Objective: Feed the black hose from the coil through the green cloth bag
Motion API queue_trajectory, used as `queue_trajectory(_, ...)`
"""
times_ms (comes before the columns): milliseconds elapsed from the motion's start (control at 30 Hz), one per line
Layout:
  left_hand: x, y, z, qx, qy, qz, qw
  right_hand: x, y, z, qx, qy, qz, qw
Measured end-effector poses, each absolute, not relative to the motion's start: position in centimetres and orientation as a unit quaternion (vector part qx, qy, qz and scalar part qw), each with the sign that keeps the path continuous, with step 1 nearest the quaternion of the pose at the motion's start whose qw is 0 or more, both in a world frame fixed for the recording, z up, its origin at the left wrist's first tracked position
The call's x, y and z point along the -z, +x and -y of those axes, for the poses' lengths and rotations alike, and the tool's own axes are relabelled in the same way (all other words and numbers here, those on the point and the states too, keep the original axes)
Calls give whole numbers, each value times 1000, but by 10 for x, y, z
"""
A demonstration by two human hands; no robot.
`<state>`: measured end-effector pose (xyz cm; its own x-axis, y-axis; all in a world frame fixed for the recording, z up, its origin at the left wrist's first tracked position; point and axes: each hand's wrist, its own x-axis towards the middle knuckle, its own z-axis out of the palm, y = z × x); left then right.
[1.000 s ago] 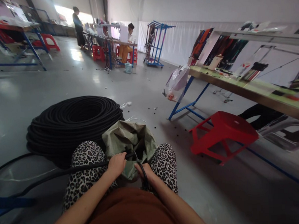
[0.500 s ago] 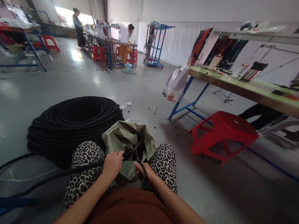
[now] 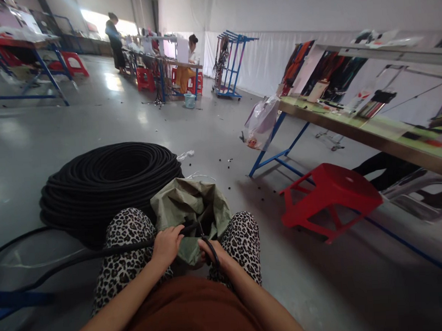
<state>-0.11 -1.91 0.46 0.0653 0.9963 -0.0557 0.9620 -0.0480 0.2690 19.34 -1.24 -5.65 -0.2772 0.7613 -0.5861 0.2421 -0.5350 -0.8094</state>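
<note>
My left hand (image 3: 167,246) is closed around a thick black cord (image 3: 132,246), which runs across my left knee from the left side. A short length of the cord sticks out past my fingers, over the mouth of an olive-green sack (image 3: 187,195) between my knees. In my right hand (image 3: 213,253) is a pair of scissors with black handles (image 3: 211,250). Its blades point up and away, close to the cord's end; whether they touch it I cannot tell. Dark pieces inside the sack are hard to make out. Beside my left knee lies a big coil of black cord (image 3: 110,187).
A red plastic stool (image 3: 331,198) stands to the right, by a long worktable (image 3: 353,122) with blue legs. Small black bits (image 3: 229,188) are scattered on the floor. A blue metal bar (image 3: 19,298) is at lower left. Two people are at the tables farther back.
The scissors and the cord's end have shifted very slightly, and a little less cord seems to reach toward the blades. My left hand keeps its hold; the sack and coil stay put.
</note>
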Motion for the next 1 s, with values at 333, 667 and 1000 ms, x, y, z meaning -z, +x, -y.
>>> queue_trajectory(333, 2, -2, 19, -76, 721, -680, 112, 55, 194, 14, -675, -556, 444, 197)
queue_trajectory(667, 3, 0, 20, -68, 724, -677, 114, 39, 193, 18, -670, -565, 443, 189)
queue_trajectory(1000, 0, 3, 22, -60, 729, -672, 118, 45, 194, 18, -670, -553, 454, 196)
